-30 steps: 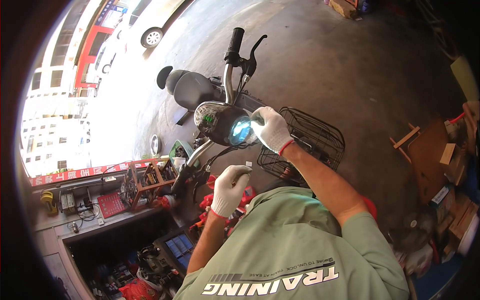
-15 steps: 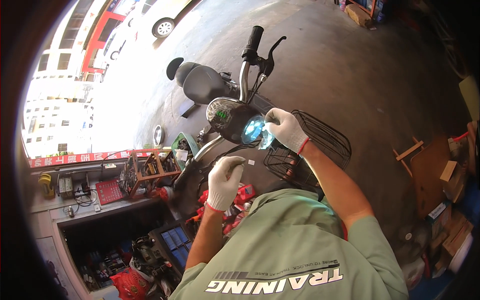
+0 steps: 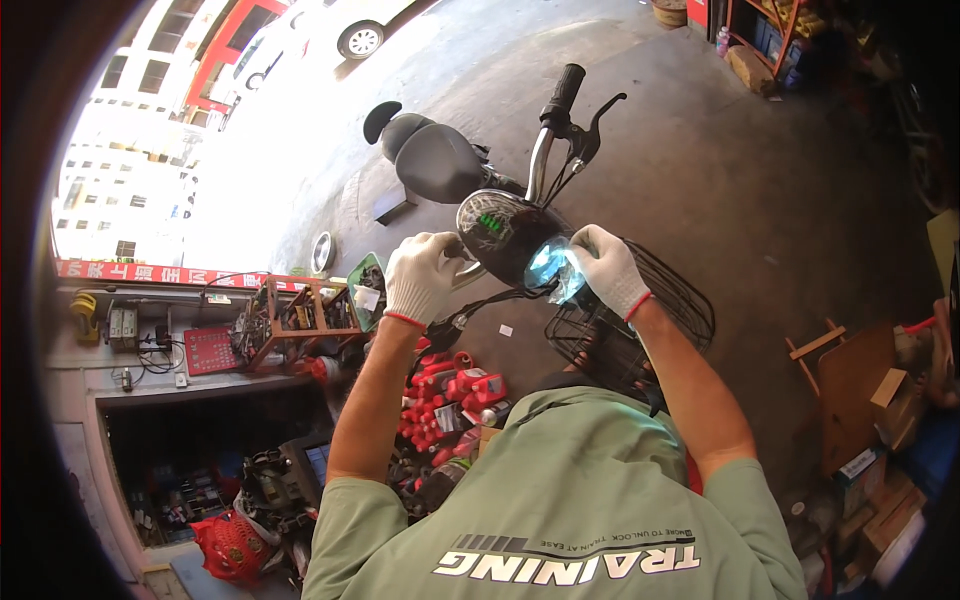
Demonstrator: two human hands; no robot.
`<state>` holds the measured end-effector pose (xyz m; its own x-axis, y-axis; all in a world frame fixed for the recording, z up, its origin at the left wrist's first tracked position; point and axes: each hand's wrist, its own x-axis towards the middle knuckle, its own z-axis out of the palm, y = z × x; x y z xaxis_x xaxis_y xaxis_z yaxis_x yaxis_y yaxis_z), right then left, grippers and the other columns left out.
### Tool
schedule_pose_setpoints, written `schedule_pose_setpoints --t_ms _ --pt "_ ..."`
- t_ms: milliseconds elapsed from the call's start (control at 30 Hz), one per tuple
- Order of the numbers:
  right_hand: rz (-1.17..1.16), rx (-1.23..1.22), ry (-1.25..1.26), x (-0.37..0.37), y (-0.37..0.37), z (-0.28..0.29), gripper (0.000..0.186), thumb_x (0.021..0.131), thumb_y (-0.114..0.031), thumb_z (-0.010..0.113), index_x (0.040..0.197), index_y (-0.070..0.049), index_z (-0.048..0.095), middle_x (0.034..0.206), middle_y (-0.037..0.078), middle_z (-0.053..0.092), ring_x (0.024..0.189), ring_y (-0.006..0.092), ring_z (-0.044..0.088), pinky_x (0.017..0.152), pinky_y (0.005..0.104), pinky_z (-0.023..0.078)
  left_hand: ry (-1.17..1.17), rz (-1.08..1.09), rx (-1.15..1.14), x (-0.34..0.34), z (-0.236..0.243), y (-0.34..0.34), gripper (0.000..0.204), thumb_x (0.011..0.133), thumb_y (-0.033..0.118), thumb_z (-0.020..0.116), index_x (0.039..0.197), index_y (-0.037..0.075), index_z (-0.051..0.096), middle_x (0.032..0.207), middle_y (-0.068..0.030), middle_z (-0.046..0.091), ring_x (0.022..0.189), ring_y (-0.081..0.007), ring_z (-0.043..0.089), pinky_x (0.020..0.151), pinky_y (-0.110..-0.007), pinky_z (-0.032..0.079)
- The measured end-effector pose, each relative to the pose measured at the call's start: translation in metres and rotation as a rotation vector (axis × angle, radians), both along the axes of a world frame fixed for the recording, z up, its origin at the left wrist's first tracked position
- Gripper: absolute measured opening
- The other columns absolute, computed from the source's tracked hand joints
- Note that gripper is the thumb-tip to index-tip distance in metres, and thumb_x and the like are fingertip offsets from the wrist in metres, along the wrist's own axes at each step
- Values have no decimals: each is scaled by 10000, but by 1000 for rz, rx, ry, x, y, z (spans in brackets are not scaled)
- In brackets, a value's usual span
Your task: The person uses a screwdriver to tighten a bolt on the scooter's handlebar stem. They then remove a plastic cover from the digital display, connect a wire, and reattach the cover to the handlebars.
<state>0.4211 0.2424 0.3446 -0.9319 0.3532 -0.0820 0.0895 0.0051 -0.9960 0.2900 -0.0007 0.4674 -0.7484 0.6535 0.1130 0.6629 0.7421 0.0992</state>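
My right hand, in a white knit glove, pinches crinkled clear plastic film at the glowing blue-white headlight of a black electric bike. My left hand, also gloved, is raised just left of the display housing and left handlebar, its fingers curled; whatever they hold, if anything, is hidden. The other grip with its brake lever rises above the housing, and the black seat lies behind.
A wire basket is below my right hand. At left are a counter with a wooden tool rack, a green bin and red bottles. Wooden boards and boxes stand at right; a white car is outside the bright opening.
My left hand has risen from low near my shirt to beside the housing. My right hand stays at the headlight, with more film pulled out from it. The view has shifted.
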Motion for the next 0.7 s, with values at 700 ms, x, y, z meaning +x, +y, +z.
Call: schedule_pose_setpoints --t_ms 700 --pt "23 -59 -20 -6 -3 -1 138 976 -91 646 1002 43 670 815 32 671 775 73 574 731 261 501 -214 40 245 -8 -26 -29 343 910 206 695 1218 56 692 1173 -182 700 1124 -367 652 984 -431 515"
